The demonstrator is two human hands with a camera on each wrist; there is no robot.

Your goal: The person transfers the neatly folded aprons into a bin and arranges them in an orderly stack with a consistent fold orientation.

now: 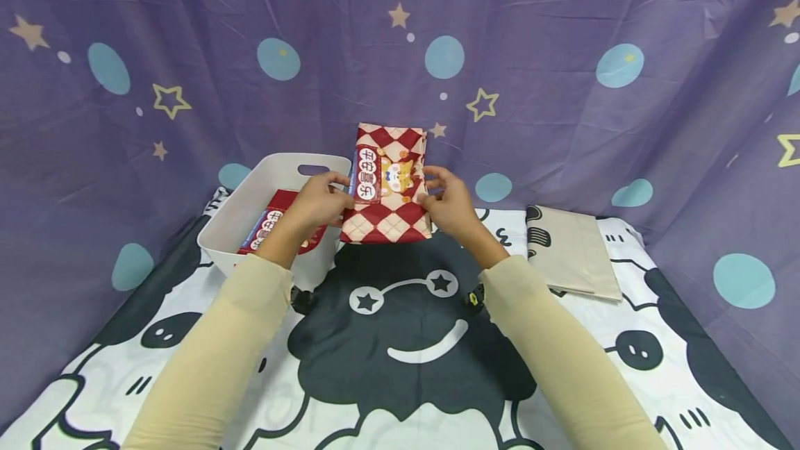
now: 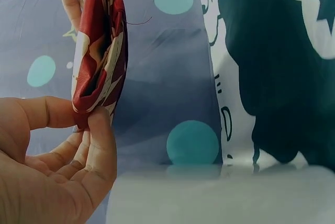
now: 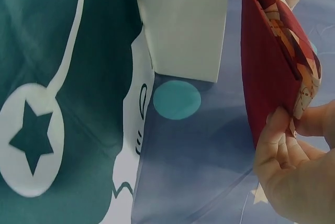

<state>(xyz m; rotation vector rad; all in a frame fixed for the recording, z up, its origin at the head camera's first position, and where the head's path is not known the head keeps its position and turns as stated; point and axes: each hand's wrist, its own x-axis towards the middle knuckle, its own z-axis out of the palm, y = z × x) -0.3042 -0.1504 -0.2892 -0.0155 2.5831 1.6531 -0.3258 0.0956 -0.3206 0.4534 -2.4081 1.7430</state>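
A folded cloth [image 1: 390, 217] with red and cream diamonds, a cartoon animal and a lettered panel is held up over the bed-like patterned sheet. My left hand [image 1: 320, 200] pinches its left edge between thumb and fingers. On the opposite edge, my right hand [image 1: 451, 203] pinches it the same way. From the left wrist view, several stacked layers of the folded cloth [image 2: 91, 85] show edge-on above the left hand [image 2: 57, 166]. In the right wrist view, a plain red face of the folded cloth [image 3: 267, 72] shows beside the right hand [image 3: 298, 166].
To the left stands a white plastic bin [image 1: 225, 228] with a handle hole, holding another red lettered folded item [image 1: 284, 201]. A folded beige cloth [image 1: 571, 248] lies at the right. A black-and-white cartoon sheet [image 1: 412, 380] covers the surface; a purple starred curtain [image 1: 537, 5] hangs behind.
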